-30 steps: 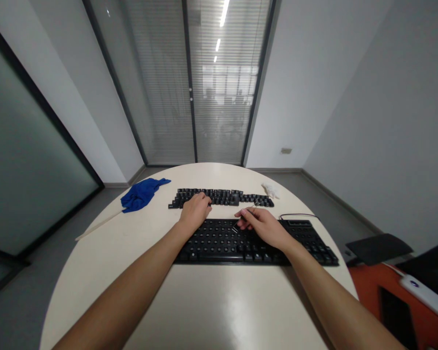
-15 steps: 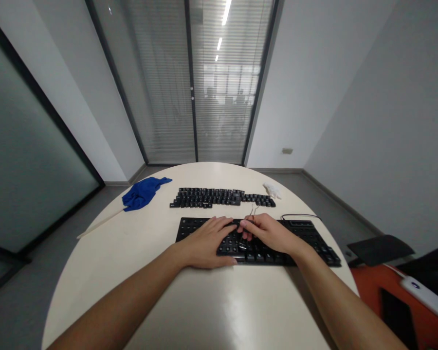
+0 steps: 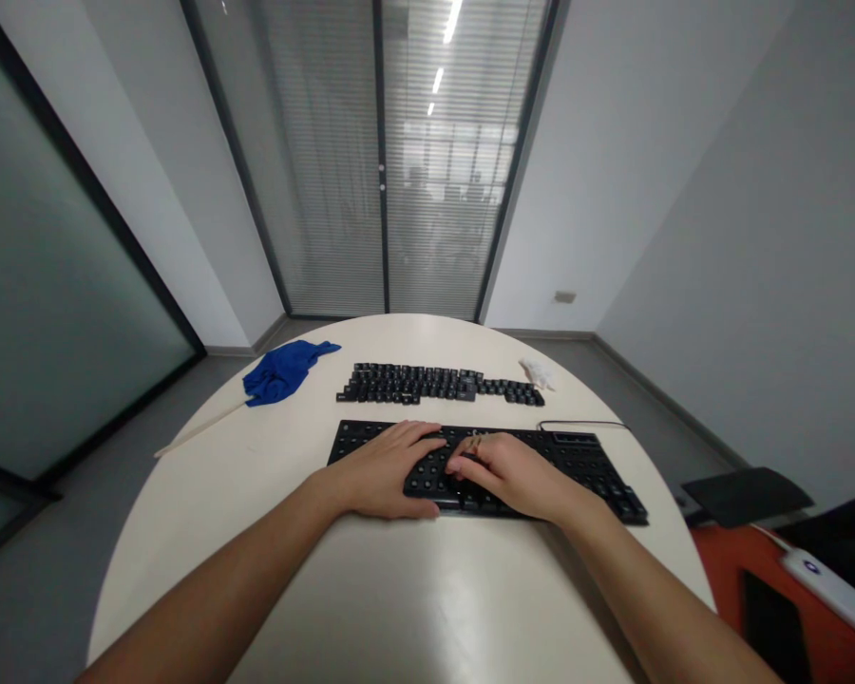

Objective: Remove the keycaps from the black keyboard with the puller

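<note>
A black keyboard lies on the table before me, with bare key sockets across its left part and keycaps still on toward the right. My left hand rests on its left part, fingers spread over the top and thumb along the near edge. Over the middle, my right hand is closed on a thin wire keycap puller. Only a bit of the wire shows above the fingers; its lower end is hidden by the hand. Loose black keycaps lie in rows beyond the keyboard.
A blue cloth on a pale stick lies on the round table at left. Crumpled white tissue sits at the far right. The keyboard's cable runs off rightward. An orange chair stands beside the table.
The keyboard has slid slightly left on the table with my left hand on it. My right hand has moved left, and the puller's wire, which stood up above the fingers, now shows less.
</note>
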Motion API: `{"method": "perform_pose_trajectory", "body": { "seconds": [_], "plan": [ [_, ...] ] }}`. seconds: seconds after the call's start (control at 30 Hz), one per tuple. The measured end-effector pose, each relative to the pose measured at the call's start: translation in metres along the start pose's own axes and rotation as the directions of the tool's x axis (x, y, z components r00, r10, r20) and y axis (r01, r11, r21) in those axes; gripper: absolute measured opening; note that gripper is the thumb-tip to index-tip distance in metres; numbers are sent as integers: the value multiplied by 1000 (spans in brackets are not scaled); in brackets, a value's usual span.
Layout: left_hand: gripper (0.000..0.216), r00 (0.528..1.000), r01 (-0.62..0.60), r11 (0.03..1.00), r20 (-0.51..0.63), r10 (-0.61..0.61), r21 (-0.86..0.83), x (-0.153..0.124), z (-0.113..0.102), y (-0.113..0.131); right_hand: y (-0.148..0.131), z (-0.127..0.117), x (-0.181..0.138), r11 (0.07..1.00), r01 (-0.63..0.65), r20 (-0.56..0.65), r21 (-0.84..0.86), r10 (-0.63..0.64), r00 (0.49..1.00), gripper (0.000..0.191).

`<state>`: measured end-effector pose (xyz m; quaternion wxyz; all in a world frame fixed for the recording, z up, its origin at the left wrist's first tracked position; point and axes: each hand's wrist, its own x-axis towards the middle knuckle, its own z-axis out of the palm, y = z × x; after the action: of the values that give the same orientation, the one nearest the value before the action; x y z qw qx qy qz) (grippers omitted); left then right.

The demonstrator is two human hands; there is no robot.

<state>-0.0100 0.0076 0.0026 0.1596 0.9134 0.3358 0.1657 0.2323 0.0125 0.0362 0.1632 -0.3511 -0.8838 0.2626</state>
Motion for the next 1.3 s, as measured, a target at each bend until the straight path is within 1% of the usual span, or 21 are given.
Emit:
{"method": "perform_pose_trajectory", "body": {
  "seconds": [0.1, 0.17, 0.23, 0.3, 0.43, 0.7, 0.77, 0.83, 0.93, 1.03, 1.13, 1.3],
  "plan": [
    [82, 1000, -2, 1000, -4, 2, 7, -1, -1, -1, -5, 1, 1, 997, 25, 21, -77, -24, 999, 35],
    [78, 1000, 7, 1000, -4, -7, 17, -2, -1, 1, -4, 0, 1, 995, 6, 27, -101, -3, 1000, 36],
    [72, 1000, 17, 1000, -9, -17, 25, -2, -2, 3, -1, -1, 1, 996, -36, 8, -87, 37, 999, 37],
    [67, 1000, 22, 999, -14, -22, 30, -1, -3, 5, 3, -1, 0, 996, -82, -15, -34, 81, 997, 38],
    [67, 999, 25, 999, -23, -24, 37, -1, -4, 7, 9, 3, 2, 982, -153, -37, 112, 158, 987, 39],
    [67, 999, 10, 999, -42, -8, 34, -1, -1, 6, 23, 8, 6, 905, -198, -10, 378, 218, 976, 46],
    [61, 998, 14, 1000, -60, -13, 19, 1, -1, 7, 26, 9, 6, 878, -220, -20, 425, 252, 967, 49],
    [51, 993, 38, 999, -107, -40, -19, 4, 0, 8, 28, 9, 7, 852, -241, -43, 465, 294, 955, 51],
    [36, 970, 109, 991, -212, -122, -73, 9, 2, 11, 29, 9, 9, 831, -222, -106, 510, 317, 943, 52],
    [27, 934, 190, 975, -284, -215, -114, 13, 5, 14, 28, 13, 11, 832, -177, -174, 526, 309, 935, 51],
    [21, 913, 238, 954, -292, -283, -182, 15, 7, 15, 25, 19, 14, 832, -145, -211, 535, 297, 931, 50],
    [15, 925, 220, 938, -248, -288, -269, 16, 9, 13, 19, 24, 16, 831, -117, -230, 543, 281, 932, 50]
  ]
}}
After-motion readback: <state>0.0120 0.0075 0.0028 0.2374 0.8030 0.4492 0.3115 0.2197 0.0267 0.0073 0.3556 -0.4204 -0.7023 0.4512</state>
